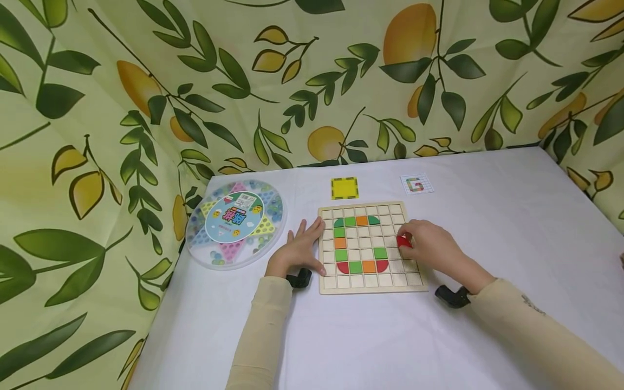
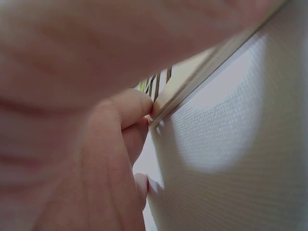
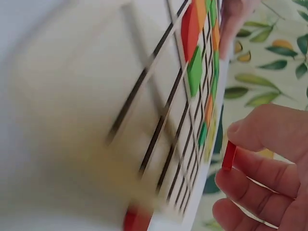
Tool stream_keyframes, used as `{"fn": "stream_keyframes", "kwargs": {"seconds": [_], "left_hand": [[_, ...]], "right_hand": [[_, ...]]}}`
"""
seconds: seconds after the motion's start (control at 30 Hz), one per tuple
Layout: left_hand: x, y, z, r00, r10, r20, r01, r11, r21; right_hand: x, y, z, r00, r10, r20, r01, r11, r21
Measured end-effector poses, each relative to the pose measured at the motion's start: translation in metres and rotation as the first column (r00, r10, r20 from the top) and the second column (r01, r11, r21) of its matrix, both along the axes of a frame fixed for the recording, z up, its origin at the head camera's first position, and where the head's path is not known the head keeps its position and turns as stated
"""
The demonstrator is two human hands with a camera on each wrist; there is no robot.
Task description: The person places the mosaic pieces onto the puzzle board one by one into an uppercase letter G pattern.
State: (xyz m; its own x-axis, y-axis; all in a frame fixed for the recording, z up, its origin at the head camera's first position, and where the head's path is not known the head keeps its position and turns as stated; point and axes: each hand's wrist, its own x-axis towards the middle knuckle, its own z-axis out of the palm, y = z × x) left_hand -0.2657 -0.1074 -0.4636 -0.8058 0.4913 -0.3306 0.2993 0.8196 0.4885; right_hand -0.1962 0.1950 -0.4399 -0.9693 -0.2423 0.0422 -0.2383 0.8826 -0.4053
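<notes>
A square wooden grid board [image 1: 336, 284] lies on the white-covered table. Set on it is a "G"-like outline of green square tiles [image 1: 350, 221], orange square tiles [image 1: 340, 243], green rounded corners [image 1: 374, 220] and red rounded corners [image 1: 343, 267]. My left hand [image 1: 298, 250] rests spread along the board's left edge; its fingers [image 2: 137, 106] touch the rim in the left wrist view. Over the board's right side, my right hand [image 1: 431, 246] pinches a small red tile [image 3: 229, 155] between thumb and fingers, above the surface. The tile's full shape is hidden by the fingers.
A round Chinese checkers set [image 1: 234, 225] in a clear case lies to the left. Behind the board are a yellow square tile [image 1: 344, 188] and a small card picturing a coloured "G" [image 1: 416, 184]. A fruit-patterned curtain [image 1: 273, 119] stands behind.
</notes>
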Motion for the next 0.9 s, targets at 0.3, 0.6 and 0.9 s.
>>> {"fn": "stream_keyframes", "kwargs": {"seconds": [0.3,0.6,0.9], "left_hand": [[-0.001,0.001,-0.005,1.0,-0.007,0.006,0.007,1.0,-0.013],[-0.002,0.0,-0.004,1.0,0.009,0.011,-0.009,1.0,-0.005],[-0.003,-0.001,-0.002,1.0,0.014,0.001,-0.014,1.0,-0.007]], "right_hand": [[-0.028,-0.037,-0.014,0.997,0.04,0.07,-0.043,0.998,0.039],[-0.031,-0.043,-0.012,0.993,0.023,0.113,-0.029,0.998,0.057],[-0.025,-0.023,-0.005,0.992,-0.059,0.109,0.058,0.998,0.011]]}}
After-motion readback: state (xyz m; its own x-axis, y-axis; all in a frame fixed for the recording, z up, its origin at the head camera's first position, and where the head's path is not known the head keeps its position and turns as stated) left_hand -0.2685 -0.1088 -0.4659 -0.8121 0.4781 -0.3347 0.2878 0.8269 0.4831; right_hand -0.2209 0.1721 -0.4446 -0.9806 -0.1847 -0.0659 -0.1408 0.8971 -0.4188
